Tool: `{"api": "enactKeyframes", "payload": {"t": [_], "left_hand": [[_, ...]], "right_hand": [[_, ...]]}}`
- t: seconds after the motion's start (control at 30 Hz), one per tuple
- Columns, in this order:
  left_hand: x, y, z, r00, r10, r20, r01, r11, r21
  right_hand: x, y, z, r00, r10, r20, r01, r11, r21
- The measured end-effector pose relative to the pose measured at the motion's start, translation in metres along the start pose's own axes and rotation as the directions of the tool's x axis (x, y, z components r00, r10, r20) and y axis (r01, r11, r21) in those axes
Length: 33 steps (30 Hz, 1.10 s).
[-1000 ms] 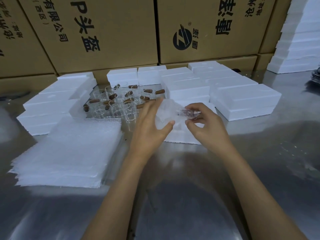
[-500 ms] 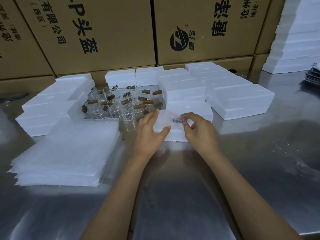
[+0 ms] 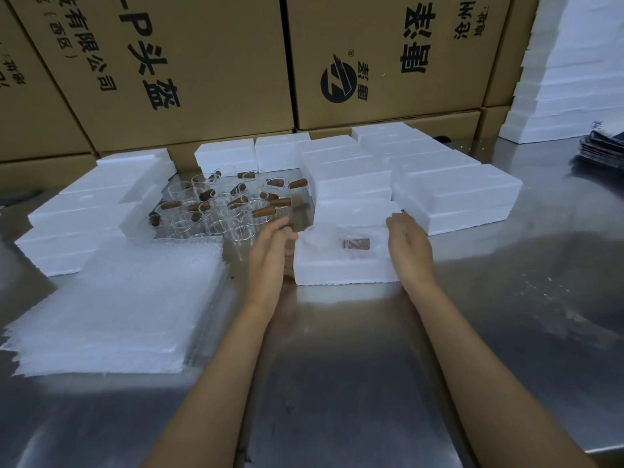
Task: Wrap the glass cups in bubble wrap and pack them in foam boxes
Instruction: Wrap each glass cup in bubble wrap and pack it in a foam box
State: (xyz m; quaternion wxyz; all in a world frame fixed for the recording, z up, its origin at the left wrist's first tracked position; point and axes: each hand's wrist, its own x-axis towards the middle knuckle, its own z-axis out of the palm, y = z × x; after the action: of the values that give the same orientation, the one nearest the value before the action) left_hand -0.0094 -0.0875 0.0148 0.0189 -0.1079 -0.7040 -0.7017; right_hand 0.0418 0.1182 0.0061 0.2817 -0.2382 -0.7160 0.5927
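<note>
Lying in the open foam box (image 3: 341,268) near the middle of the metal table (image 3: 337,366) is a glass cup wrapped in bubble wrap (image 3: 332,239). It looks like a soft white bundle, and its brown handle (image 3: 356,243) shows through the wrap. The left hand (image 3: 270,248) is at the left side of the box, fingers straight and loose, holding nothing. The right hand (image 3: 410,241) is at the right side, open too, palm turned toward the box.

Behind the left hand stands a bunch of bare glass cups (image 3: 219,211) with brown handles, too many and too mixed up to count. One thick pile of bubble wrap sheets (image 3: 128,298) lies on the left. Closed foam boxes (image 3: 452,194) sit in rows on both sides, more than ten. A tall stack of foam (image 3: 567,79) is at the far right. Big brown cartons (image 3: 209,79) stand at the back.

Half a second ago both hands were pinching the bundle over the box. Now they have let go and moved apart.
</note>
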Motion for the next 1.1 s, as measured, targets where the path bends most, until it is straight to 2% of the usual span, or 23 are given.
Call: {"api": "enactKeyframes", "payload": {"t": [0.1, 0.2, 0.3, 0.4, 0.57, 0.73, 0.87, 1.0, 1.1], "left_hand": [[0.004, 0.0, 0.005, 0.997, -0.077, -0.026, 0.075, 0.994, -0.079], [0.015, -0.001, 0.011, 0.976, -0.198, 0.088, 0.21, 0.965, -0.16], [0.021, 0.001, 0.021, 0.956, -0.225, 0.186, 0.261, 0.945, -0.197], [0.026, -0.001, 0.027, 0.954, -0.24, 0.182, 0.283, 0.918, -0.276], [0.024, 0.0, 0.025, 0.98, -0.178, 0.092, 0.197, 0.934, -0.298], [0.019, 0.017, 0.019, 0.998, 0.007, 0.068, 0.016, 0.943, -0.332], [0.017, 0.034, 0.011, 0.993, 0.119, -0.009, -0.116, 0.951, -0.288], [0.01, 0.042, 0.006, 0.992, 0.11, -0.061, -0.121, 0.966, -0.228], [0.006, 0.04, 0.008, 0.996, 0.082, -0.032, -0.086, 0.979, -0.183]], "right_hand": [[0.003, 0.001, 0.001, 1.0, -0.026, 0.016, 0.027, 0.998, -0.049], [0.004, 0.0, -0.003, 0.999, 0.036, 0.014, -0.036, 0.999, -0.012], [0.006, -0.002, -0.006, 0.996, 0.082, 0.029, -0.083, 0.996, 0.032], [0.005, -0.004, -0.008, 0.996, 0.064, 0.058, -0.067, 0.996, 0.054], [-0.001, -0.015, -0.013, 1.0, -0.001, 0.029, -0.003, 0.991, 0.133], [-0.012, -0.03, -0.019, 0.988, -0.151, -0.035, 0.155, 0.961, 0.23], [-0.018, -0.038, -0.019, 0.959, -0.248, -0.138, 0.274, 0.936, 0.221], [-0.019, -0.039, -0.019, 0.947, -0.269, -0.175, 0.301, 0.933, 0.195], [-0.019, -0.036, -0.017, 0.955, -0.254, -0.154, 0.277, 0.948, 0.156]]}}
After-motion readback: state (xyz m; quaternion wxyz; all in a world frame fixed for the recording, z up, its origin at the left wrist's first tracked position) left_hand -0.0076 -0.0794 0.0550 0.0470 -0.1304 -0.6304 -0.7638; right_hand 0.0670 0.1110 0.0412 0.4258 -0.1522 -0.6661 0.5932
